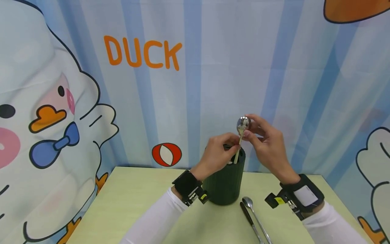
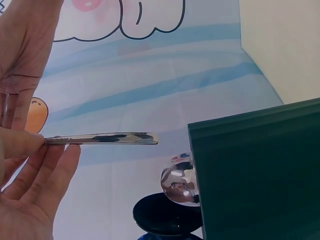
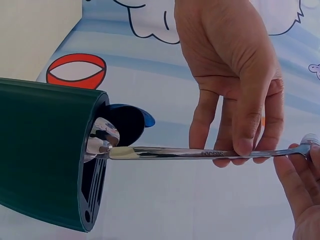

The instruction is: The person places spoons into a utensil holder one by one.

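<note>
A shiny metal spoon (image 1: 243, 124) stands bowl-up over the green utensil holder (image 1: 223, 189). My left hand (image 1: 217, 151) pinches its handle between thumb and fingers. Near the neck and bowl, my right hand (image 1: 268, 144) grips it with thumb and fingertips. The handle's free end points down to the holder's opening, and in the right wrist view the handle (image 3: 165, 153) overlaps a round metal bowl (image 3: 104, 134) at that opening. Beside it, a dark rounded utensil head (image 2: 165, 215) also sticks out of the holder in the left wrist view.
On the pale yellow table (image 1: 143, 193), in front of the holder, lie a long metal spoon (image 1: 248, 202) and a utensil with a black handle (image 1: 246, 213), side by side. A striped curtain (image 1: 231, 67) with cartoon ducks hangs behind the table.
</note>
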### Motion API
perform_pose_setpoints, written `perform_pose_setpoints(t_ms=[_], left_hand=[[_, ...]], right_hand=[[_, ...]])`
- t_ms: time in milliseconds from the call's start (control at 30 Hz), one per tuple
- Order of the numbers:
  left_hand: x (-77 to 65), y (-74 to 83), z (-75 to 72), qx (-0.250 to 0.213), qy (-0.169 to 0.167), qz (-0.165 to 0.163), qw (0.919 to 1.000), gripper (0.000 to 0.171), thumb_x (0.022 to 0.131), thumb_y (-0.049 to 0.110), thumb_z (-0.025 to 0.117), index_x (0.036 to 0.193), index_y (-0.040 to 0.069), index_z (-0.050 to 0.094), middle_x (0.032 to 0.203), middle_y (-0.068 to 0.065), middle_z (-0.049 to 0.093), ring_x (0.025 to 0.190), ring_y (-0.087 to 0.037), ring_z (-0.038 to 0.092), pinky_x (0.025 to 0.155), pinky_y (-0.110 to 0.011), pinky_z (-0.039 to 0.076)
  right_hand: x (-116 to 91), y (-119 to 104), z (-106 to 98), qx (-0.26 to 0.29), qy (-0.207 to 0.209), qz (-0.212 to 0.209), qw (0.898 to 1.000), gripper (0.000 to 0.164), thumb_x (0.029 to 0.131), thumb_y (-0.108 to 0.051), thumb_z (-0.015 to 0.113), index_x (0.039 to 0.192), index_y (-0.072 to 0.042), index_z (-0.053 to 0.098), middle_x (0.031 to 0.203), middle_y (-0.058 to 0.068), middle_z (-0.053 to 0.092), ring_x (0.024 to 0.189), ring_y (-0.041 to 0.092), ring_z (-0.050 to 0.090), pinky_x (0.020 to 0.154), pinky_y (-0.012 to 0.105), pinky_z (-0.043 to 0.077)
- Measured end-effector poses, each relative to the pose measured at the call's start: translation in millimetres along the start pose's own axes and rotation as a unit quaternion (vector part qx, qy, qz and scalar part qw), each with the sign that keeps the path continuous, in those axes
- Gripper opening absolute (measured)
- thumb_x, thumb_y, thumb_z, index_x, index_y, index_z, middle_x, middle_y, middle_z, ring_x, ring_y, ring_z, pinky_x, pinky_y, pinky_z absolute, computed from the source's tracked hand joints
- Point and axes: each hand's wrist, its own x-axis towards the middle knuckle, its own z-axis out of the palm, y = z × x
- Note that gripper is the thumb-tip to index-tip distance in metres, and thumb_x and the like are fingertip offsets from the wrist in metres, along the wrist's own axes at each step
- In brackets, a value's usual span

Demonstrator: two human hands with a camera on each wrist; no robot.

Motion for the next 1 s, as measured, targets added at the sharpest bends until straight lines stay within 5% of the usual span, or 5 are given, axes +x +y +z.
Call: perform_pose_setpoints(t_ms=[300,833,1000], left_hand=[[10.2,-7.2,-1.3,0.004,-0.005,-0.006,1.0,0.015,0.098,0.01,0.059,0.111,0.007,0.066,0.101,-0.009,0.071,0.093,-0.017,0.069,0.08,-0.015,0.055],[19.9,-31.6,8.2,0.021,0.0,-0.051,0.9985,0.014,0.098,0.011,0.059,0.108,0.005,0.067,0.102,-0.011,0.071,0.095,-0.021,0.069,0.082,-0.02,0.056],[21.7,-36.2,9.9,0.018,0.011,-0.053,0.9984,0.015,0.098,0.012,0.06,0.112,0.007,0.064,0.103,-0.01,0.071,0.096,-0.021,0.069,0.084,-0.02,0.056]], right_hand=[[7,10,5,-0.016,0.001,0.003,1.0,0.043,0.095,-0.002,0.062,0.137,-0.009,0.056,0.1,0.016,0.069,0.095,0.033,0.071,0.077,0.007,0.054],[8,46,19,0.0,-0.027,0.062,0.998,0.04,0.096,-0.004,0.062,0.135,-0.009,0.057,0.104,0.019,0.066,0.098,0.034,0.071,0.078,0.009,0.055],[5,54,22,-0.019,-0.033,0.073,0.997,0.039,0.096,-0.005,0.063,0.134,-0.011,0.058,0.103,0.017,0.066,0.1,0.033,0.071,0.08,0.027,0.06]])
